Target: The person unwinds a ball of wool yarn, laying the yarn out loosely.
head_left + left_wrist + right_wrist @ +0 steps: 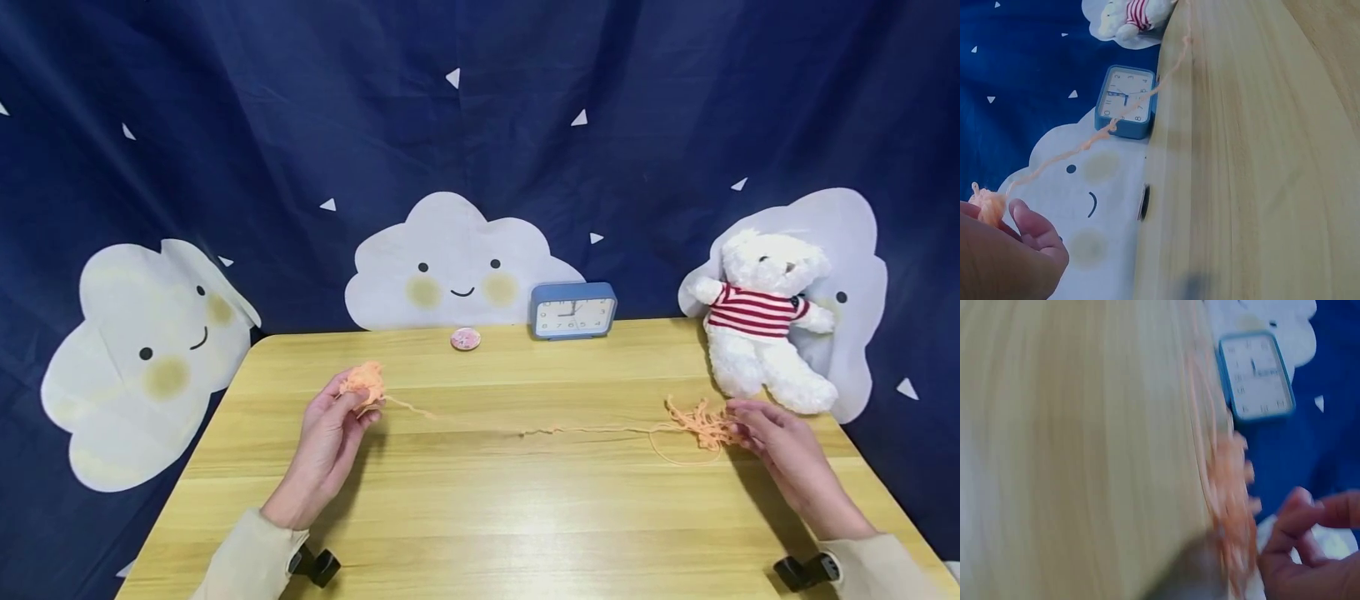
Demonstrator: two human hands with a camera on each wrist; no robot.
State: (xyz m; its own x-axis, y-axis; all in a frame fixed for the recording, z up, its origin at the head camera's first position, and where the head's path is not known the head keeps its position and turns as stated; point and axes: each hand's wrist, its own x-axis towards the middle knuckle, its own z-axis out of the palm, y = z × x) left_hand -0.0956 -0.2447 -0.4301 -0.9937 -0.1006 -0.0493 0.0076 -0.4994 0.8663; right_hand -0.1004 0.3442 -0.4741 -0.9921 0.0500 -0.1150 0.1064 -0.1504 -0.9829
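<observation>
The left hand [328, 437] pinches a compact bundle of orange yarn [366, 377] between thumb and fingers, ahead of the blue alarm clock [573, 311] and off to its left. The right hand [787, 454], on the clock's right, has curled fingers holding the outer edge of a looser yarn tangle [703, 425]. Between them a thin strand [592, 430] crosses in front of the clock; I judge the hands are kept wide apart to draw that length out and keep the loops from closing up. Just left of the clock lies a flat round pink disc [465, 338], and well to its right a teddy bear [757, 321] in a striped top sits against the curtain [525, 125], both probably set back to leave the tabletop [487, 517] free for the yarn. From here I lose the strand's middle against the wood grain; my left wrist view crops the bundle, and my right one is too blurred to show which fingertips grip the tangle
</observation>
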